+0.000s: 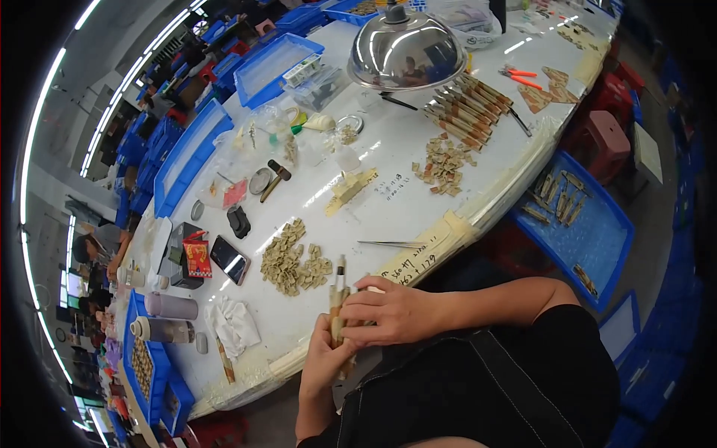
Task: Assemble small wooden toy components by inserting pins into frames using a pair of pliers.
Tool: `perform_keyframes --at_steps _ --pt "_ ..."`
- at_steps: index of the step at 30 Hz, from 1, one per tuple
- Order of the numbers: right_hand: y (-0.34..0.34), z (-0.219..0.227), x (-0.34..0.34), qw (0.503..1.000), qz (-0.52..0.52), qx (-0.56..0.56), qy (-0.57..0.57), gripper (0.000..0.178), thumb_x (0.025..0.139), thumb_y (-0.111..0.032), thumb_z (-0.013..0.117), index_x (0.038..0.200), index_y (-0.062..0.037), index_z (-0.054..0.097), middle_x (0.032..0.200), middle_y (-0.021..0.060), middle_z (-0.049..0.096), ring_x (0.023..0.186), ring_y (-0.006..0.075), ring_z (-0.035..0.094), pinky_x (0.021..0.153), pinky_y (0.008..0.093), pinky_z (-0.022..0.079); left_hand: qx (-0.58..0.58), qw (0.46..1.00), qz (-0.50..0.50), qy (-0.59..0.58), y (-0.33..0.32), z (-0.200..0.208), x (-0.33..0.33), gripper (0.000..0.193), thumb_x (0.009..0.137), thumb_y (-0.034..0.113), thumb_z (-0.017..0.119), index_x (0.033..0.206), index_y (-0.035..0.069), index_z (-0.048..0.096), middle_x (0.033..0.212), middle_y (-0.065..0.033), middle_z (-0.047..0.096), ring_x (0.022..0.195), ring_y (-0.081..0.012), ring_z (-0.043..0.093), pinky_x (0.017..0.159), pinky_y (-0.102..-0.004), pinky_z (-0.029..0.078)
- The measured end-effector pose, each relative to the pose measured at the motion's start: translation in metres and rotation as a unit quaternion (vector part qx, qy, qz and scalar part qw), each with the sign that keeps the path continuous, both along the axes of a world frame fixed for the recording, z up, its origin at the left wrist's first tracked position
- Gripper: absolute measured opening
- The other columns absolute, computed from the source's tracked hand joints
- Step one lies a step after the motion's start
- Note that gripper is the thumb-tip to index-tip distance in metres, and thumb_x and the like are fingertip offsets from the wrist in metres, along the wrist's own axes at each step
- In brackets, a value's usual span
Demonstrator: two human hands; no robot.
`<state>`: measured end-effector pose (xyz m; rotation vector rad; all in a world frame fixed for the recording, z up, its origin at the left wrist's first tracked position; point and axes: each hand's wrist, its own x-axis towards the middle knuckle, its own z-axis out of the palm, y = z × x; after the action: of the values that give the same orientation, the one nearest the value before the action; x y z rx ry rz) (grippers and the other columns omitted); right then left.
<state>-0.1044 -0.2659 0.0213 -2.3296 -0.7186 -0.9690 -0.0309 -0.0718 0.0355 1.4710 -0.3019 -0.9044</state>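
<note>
Both my hands are together at the table's near edge. My left hand (323,354) is closed from below around a bundle of slim tan stick-like pieces (335,300), which stands roughly upright. My right hand (385,310) is wrapped over the same bundle from the right, its fingers hiding much of it. A slim tip with a white band and a dark end (341,272) sticks up above the fingers. The exact kind of these pieces cannot be made out. Just beyond lies a pile of small tan chips (287,257), and metal tweezers (392,243) rest to the right.
A metal dome lamp (407,48) stands over a row of brown sticks (470,108). Orange-handled pliers (521,77), a hammer (276,179), a phone (229,260), a white cloth (233,326) and bottles (163,329) lie about. A blue tray (616,246) with sticks sits at right.
</note>
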Motion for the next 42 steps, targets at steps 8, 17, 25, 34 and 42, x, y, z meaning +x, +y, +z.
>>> perform_keyframes --at_steps 8,17,25,34,42 --pt "-0.013 -0.005 -0.032 0.990 0.019 -0.098 0.099 0.014 0.071 -0.014 0.062 0.083 -0.0108 0.055 0.086 0.0035 0.051 0.070 0.0182 0.044 0.068 0.0307 0.036 0.054 0.969 -0.233 0.057 -0.010 -0.021 -0.021 0.033 0.082 0.019 0.066 0.102 0.002 0.047 0.087 -0.0041 0.052 0.073 -0.0068 0.047 0.061 -0.0165 0.038" --pt "-0.055 -0.013 -0.072 0.976 0.021 -0.087 0.199 0.027 0.062 -0.014 0.068 0.085 -0.0082 0.055 0.085 0.0062 0.051 0.071 0.0236 0.047 0.068 0.0350 0.040 0.069 0.976 -0.195 0.072 -0.056 0.004 -0.038 0.030 0.092 0.039 0.047 0.087 0.009 0.049 0.078 0.0004 0.048 0.068 -0.0070 0.042 0.057 -0.0185 0.036" --pt "-0.097 -0.015 -0.098 0.951 0.022 -0.020 0.308 0.032 0.061 -0.017 0.071 0.088 -0.0081 0.057 0.089 0.0067 0.052 0.076 0.0239 0.049 0.069 0.0346 0.041 0.108 0.974 -0.192 0.043 -0.091 -0.020 -0.052 0.033 0.093 0.040 0.042 0.083 0.011 0.052 0.079 0.0012 0.050 0.068 -0.0084 0.041 0.056 -0.0207 0.035" --pt "-0.135 -0.038 -0.140 0.979 -0.045 -0.002 0.199 0.031 0.060 -0.022 0.075 0.082 -0.0066 0.059 0.110 0.0121 0.051 0.096 0.0288 0.049 0.084 0.0399 0.040 0.126 0.908 -0.331 0.224 -0.146 -0.040 -0.060 0.030 0.094 0.031 0.042 0.091 0.006 0.058 0.081 -0.0019 0.057 0.062 -0.0084 0.049 0.049 -0.0206 0.039" --pt "-0.156 -0.090 -0.207 0.957 -0.013 0.141 0.254 0.024 0.064 -0.013 0.071 0.072 -0.0047 0.049 0.120 0.0149 0.050 0.097 0.0297 0.054 0.083 0.0375 0.046 0.247 0.831 -0.384 0.319 -0.229 -0.039 -0.091 0.030 0.092 0.024 0.048 0.097 -0.003 0.060 0.062 -0.0081 0.058 0.041 -0.0107 0.045 0.036 -0.0219 0.036"
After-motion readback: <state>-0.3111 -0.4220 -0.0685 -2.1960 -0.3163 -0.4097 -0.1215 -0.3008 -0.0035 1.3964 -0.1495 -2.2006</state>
